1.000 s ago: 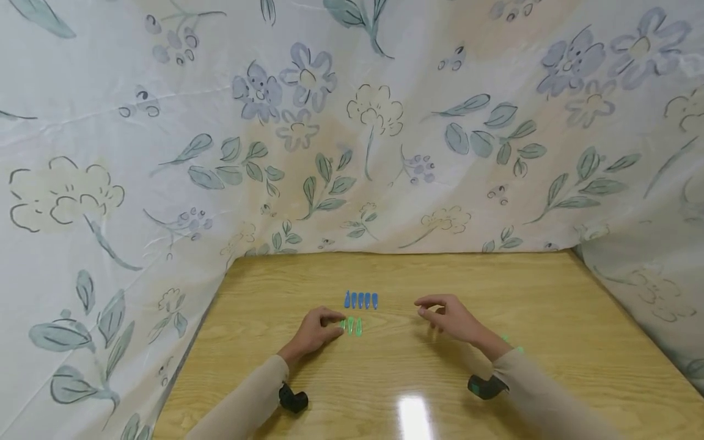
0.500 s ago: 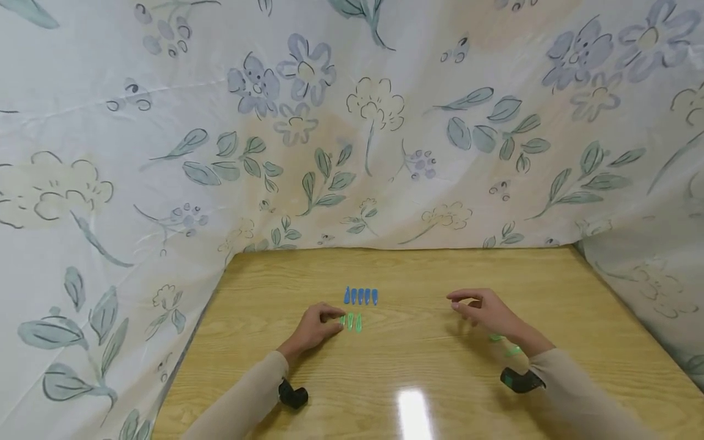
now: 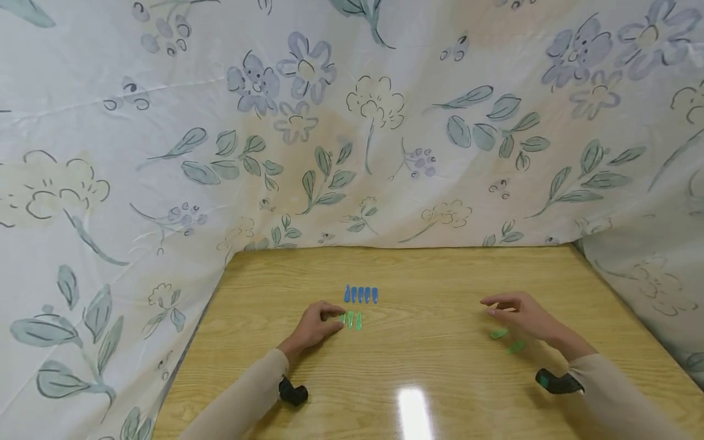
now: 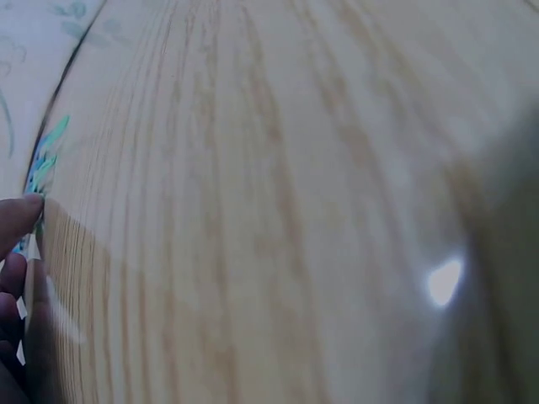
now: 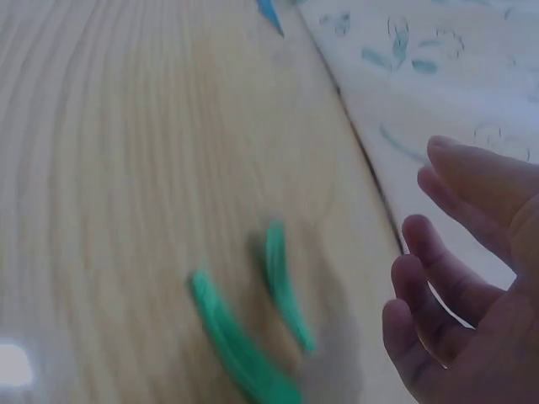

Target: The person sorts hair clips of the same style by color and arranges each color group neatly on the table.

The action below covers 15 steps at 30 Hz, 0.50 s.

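At the left of the table, my left hand pinches the leftmost green hair clip between thumb and index finger, one at each end. Two more green hair clips lie beside it, roughly parallel. Just behind them, several blue hair clips form a neat side-by-side row. My right hand hovers at the right with its fingers loosely bent and nothing in them. Under it lie two loose green hair clips, one nearer the fingers and one closer to the wrist camera. In the left wrist view, the held clip is mostly hidden.
The wooden table ends at a floral cloth hung behind and at both sides. A bright light reflection shows on the front of the tabletop. Each wrist wears a black camera.
My right hand has moved to the right, away from the rows, and now hangs by the two loose green hair clips. My left hand stays at the leftmost green clip.
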Available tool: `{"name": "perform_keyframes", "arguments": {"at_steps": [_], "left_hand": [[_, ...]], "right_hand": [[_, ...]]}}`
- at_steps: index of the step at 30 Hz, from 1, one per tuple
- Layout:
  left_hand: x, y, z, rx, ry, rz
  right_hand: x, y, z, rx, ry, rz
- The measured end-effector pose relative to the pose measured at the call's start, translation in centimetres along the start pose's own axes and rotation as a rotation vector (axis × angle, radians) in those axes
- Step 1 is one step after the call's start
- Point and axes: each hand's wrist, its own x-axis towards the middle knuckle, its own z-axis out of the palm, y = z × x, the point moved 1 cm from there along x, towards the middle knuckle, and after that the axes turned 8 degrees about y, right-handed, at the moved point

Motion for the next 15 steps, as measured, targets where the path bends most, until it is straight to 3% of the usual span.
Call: {"name": "perform_keyframes", "arguments": {"at_steps": [6,15], "left_hand": [[0.0,0.0,0.1,-0.004,0.006,0.005],[-0.2,-0.1,0.3,-0.015,0.011,-0.002]], "right_hand": [[-1.0,2.4,-0.7,-0.013,-0.025,-0.059],[-2.1,4.0,-0.7,0.050,-0.134,-0.061]]}}
